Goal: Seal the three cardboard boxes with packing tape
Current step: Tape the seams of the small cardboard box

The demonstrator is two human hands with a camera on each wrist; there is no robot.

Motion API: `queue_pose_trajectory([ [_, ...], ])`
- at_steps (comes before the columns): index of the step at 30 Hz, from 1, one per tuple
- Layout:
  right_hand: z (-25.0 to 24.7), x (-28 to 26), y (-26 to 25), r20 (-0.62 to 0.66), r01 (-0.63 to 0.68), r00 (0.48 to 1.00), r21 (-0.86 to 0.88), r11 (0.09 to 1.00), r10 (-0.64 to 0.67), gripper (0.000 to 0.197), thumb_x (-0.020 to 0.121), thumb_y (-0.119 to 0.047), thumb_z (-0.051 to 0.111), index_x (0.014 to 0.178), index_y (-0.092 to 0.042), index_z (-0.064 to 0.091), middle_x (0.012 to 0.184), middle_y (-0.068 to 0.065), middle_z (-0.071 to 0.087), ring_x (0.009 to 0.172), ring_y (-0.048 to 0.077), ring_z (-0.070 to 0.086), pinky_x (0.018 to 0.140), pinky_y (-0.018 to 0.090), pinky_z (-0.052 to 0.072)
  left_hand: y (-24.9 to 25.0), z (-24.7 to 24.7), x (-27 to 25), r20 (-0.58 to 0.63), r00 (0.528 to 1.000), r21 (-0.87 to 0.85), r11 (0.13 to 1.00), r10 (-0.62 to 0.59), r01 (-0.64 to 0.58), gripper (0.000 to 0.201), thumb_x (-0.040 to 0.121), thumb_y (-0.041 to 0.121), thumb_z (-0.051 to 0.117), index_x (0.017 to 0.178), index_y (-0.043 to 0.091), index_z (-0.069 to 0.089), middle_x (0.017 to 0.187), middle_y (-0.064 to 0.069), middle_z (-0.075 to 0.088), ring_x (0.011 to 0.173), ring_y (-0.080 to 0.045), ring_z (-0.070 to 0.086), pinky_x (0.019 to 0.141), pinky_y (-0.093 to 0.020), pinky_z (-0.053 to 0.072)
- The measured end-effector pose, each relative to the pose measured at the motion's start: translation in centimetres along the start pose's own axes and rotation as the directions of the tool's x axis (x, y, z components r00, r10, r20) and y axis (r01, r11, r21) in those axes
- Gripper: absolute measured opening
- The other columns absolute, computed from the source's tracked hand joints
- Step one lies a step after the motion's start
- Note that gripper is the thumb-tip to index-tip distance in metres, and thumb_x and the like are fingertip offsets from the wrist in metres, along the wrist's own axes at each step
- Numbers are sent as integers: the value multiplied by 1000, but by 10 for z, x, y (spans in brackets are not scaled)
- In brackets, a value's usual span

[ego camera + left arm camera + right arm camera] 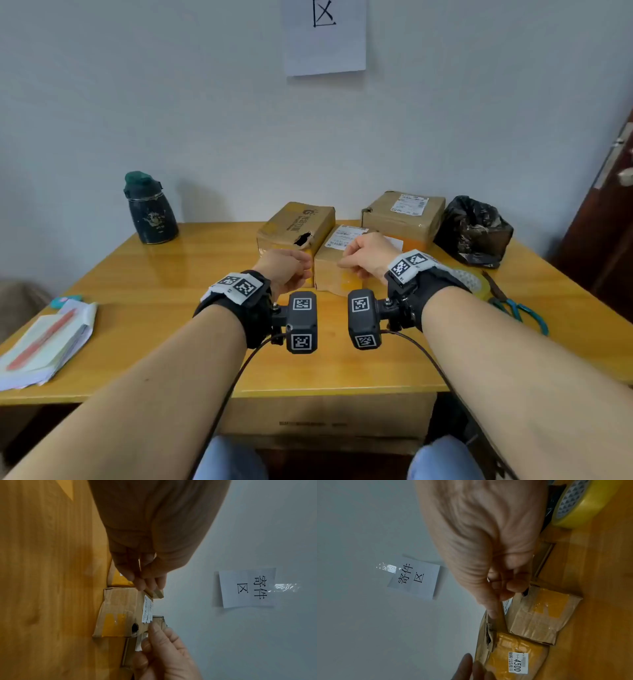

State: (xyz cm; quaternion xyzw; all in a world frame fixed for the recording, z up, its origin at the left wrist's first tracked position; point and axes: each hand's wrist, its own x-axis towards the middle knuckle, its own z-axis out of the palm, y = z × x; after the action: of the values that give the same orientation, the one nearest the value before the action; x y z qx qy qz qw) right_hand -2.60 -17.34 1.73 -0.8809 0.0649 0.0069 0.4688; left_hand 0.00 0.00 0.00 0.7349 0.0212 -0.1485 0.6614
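1. Far left on the counter (pixel 191 346): a dark bottle (pixel 152 209) w/ green cap, upright, near the wall. Near-left edge: a stack of papers (pixel 44 346) w/ a red pen on top.
2. Left hand (pixel 286 270) hovers just left of the small box; fingers (pixel 137 580) loosely curled, thumb close to them. Can't tell if they pinch anything.
3. Left box (pixel 296 226), torn hole on its near-right corner, sits centre-far, touching the small box on its right.
4. Small box (pixel 337 260), white label on top, yellow tape on its near face, stands between the two hands.
5. Right hand (pixel 368 255) is over the small box's top right; fingers (pixel 513 586) curled, thumb tip down by the box edge. Grip unclear, can't tell if it holds anything.
6. Right box (pixel 404 216), far right-centre, labelled, behind the small box.
7. Yellow tape roll (pixel 580 503) lies flat on the counter just right of the right wrist, mostly hidden in the head view.
8. Black bag (pixel 474 229) sits right of the right box; teal-handled pliers (pixel 517 308) lie near the right edge.
9. White paper sign (pixel 325 34) is on the wall above.
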Motion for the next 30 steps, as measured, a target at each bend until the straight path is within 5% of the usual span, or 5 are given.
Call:
queue_pose_trajectory([
  [11, -1, 60, 0, -35, 43, 998, -57, 997, -45, 8, 87, -4, 64, 89, -10, 59, 80, 18, 65, 63, 24, 61, 59, 33, 52, 12, 5, 70, -136, 979, 328, 939, 153, -101, 40, 90, 0, 52, 128, 12, 54, 93, -10, 64, 75, -19, 60, 74, -34, 55],
  [14, 5, 73, 1, -47, 68, 996, -205, 976, -79, 19, 89, -9, 61, 107, -15, 56, 94, 11, 63, 82, 27, 64, 76, 41, 55, 9, 4, 82, -113, 977, 422, 899, 180, -116, 44, 85, 0, 59, 127, 14, 58, 114, -11, 63, 89, -23, 64, 81, -35, 57],
  [18, 10, 81, 5, -10, 103, 994, -320, 942, -112, 22, 91, -6, 55, 111, -11, 63, 116, 12, 60, 105, 26, 58, 89, 34, 47, 2, 2, 94, -132, 961, 478, 865, 241, -151, 26, 82, 17, 72, 107, 13, 70, 107, -6, 68, 95, -22, 64, 86, -37, 56],
  [23, 1, 85, 22, -96, 20, 994, -306, 952, -52, 26, 95, -1, 45, 105, -13, 65, 122, 9, 60, 110, 24, 57, 85, 27, 45, -1, 5, 100, -231, 934, 496, 859, 273, -128, 21, 84, 41, 70, 85, 20, 69, 82, 5, 66, 73, -9, 58, 62, -23, 47],
  [30, -18, 80, 42, -116, -52, 993, -307, 950, 17, 29, 91, 1, 48, 100, -16, 69, 119, 6, 64, 110, 26, 59, 97, 42, 48, 2, 19, 101, -386, 862, 406, 899, 329, -162, 21, 87, 16, 65, 107, 18, 62, 101, -3, 70, 87, -17, 65, 74, -30, 56],
])
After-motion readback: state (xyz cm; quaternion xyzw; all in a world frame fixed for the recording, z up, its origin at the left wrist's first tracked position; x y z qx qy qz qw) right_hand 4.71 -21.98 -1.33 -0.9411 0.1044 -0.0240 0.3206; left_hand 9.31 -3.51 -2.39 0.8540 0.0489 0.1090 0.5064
